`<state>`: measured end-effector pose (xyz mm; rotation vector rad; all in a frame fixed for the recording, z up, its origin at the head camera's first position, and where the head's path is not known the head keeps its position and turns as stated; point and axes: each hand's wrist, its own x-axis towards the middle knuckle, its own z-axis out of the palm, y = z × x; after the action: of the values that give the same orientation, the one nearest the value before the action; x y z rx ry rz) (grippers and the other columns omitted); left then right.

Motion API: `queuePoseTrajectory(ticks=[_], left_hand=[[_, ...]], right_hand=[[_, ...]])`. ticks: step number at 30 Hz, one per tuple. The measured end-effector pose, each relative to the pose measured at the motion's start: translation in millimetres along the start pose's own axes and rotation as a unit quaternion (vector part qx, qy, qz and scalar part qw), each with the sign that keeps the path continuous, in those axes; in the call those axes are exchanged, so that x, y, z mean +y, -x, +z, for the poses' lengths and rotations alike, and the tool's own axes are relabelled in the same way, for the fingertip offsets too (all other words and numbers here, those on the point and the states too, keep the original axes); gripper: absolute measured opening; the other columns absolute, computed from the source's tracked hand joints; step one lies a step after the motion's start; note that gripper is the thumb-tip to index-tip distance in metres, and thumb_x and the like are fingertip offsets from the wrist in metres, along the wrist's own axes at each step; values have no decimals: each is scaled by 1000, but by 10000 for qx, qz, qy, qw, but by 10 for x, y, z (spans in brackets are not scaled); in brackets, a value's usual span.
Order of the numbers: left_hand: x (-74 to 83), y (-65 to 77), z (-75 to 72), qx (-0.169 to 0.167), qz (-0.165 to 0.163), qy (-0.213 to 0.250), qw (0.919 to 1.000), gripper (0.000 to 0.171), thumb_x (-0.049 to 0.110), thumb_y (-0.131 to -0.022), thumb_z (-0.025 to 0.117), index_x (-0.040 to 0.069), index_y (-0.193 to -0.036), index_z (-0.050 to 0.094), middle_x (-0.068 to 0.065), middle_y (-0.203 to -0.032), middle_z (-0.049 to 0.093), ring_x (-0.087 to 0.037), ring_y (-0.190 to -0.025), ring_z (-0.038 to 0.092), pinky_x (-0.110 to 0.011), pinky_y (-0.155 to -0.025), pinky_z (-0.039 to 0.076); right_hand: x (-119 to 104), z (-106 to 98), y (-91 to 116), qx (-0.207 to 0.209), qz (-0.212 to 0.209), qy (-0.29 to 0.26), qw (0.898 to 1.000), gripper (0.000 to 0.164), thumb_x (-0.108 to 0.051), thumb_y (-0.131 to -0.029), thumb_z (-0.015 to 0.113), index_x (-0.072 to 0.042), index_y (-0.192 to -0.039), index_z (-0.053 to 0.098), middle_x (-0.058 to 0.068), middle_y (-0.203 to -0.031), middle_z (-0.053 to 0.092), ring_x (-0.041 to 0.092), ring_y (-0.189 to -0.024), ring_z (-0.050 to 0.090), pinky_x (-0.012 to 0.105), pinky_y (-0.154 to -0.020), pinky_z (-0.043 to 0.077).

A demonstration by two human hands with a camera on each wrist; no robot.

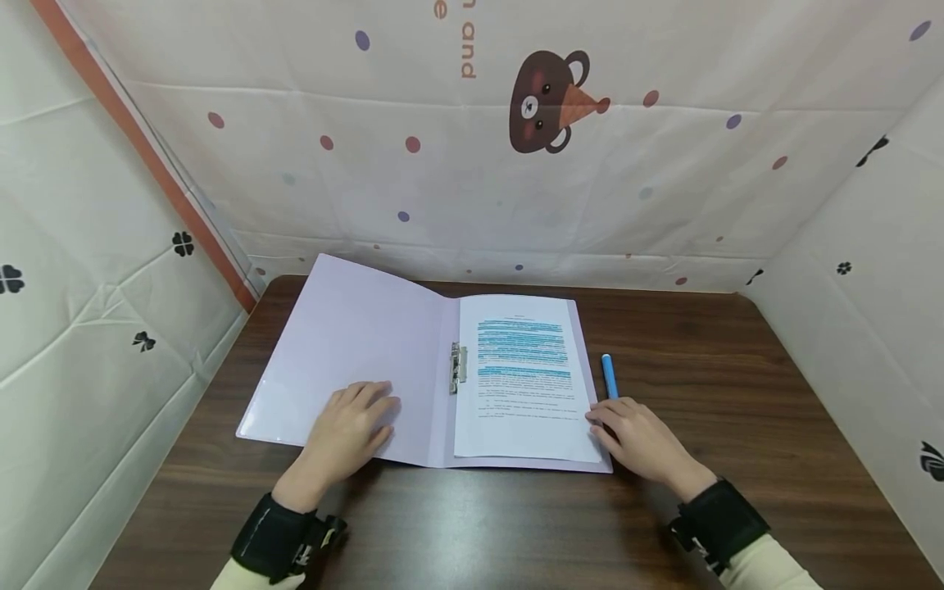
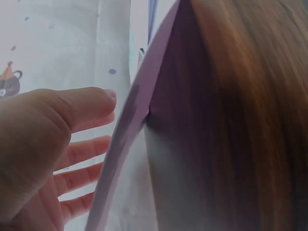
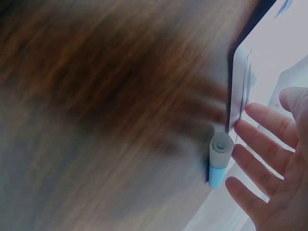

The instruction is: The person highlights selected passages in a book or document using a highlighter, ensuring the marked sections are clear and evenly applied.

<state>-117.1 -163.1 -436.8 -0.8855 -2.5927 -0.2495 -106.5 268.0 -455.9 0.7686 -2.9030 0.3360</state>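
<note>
A pale purple folder lies open on the table, with a metal clip near its spine. Printed sheets of paper are on its right side, and many upper lines are highlighted in blue. My left hand rests on the left cover, fingers spread and relaxed. At the right edge of the folder, the fingertips of my right hand touch the edge of the sheets. A blue marker lies just beyond that hand; its other end, grey, shows beside the fingers in the right wrist view.
The dark wooden table extends on both sides of the folder and in front of it. Its back edge meets a patterned white cloth, and similar cloth hangs at the left and right.
</note>
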Motion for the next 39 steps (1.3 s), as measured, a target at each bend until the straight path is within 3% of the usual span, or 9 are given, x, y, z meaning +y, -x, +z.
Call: queuePoseTrajectory(ticks=[9, 13, 19, 26, 29, 39], left_hand=[[124, -123, -35, 55, 200, -245, 9995, 38, 22, -72, 74, 6, -105, 64, -16, -115, 58, -30, -107, 49, -46, -87, 43], [167, -175, -43, 109, 288, -243, 9992, 39, 21, -72, 74, 6, -105, 64, -16, -115, 58, -30, -106, 49, -46, -87, 43], [228, -228, -32, 53, 294, -229, 9993, 39, 22, -72, 74, 7, -107, 63, -15, -116, 57, -29, -108, 48, -45, -88, 42], [325, -285, -26, 2, 290, -219, 9993, 40, 23, -73, 73, 8, -108, 63, -13, -119, 56, -28, -109, 48, -44, -90, 42], [362, -314, -23, 25, 307, -164, 9994, 41, 23, -73, 74, 8, -109, 62, -13, -119, 56, -28, -110, 47, -44, -90, 42], [475, -401, 14, -40, 372, 35, 9993, 43, 22, -74, 72, 9, -113, 60, -11, -120, 55, -25, -110, 46, -42, -90, 42]], right_hand=[[83, 14, -13, 215, -13, 24, 9998, 24, -22, -84, 61, -9, -104, 64, 10, -107, 61, 27, -102, 52, 49, -83, 46], [123, -21, -43, 357, 164, -32, 9992, 24, -21, -83, 64, -9, -104, 64, 9, -103, 61, 26, -98, 54, 47, -79, 48], [213, -65, -110, 820, 533, -150, 9951, 23, -15, -82, 64, -4, -102, 63, 12, -95, 61, 20, -79, 55, 37, -61, 51], [611, 220, -184, 1444, 822, 90, 9861, 22, -15, -81, 65, -3, -99, 60, 7, -80, 58, 14, -63, 53, 33, -48, 47], [603, 206, -227, 1551, 1055, 167, 9821, 21, -13, -79, 67, -3, -96, 60, 5, -77, 58, 14, -63, 53, 33, -48, 47], [315, -100, -375, 841, 1922, -546, 9762, 24, -10, -81, 60, 9, -95, 58, 18, -77, 61, 23, -62, 55, 42, -55, 50]])
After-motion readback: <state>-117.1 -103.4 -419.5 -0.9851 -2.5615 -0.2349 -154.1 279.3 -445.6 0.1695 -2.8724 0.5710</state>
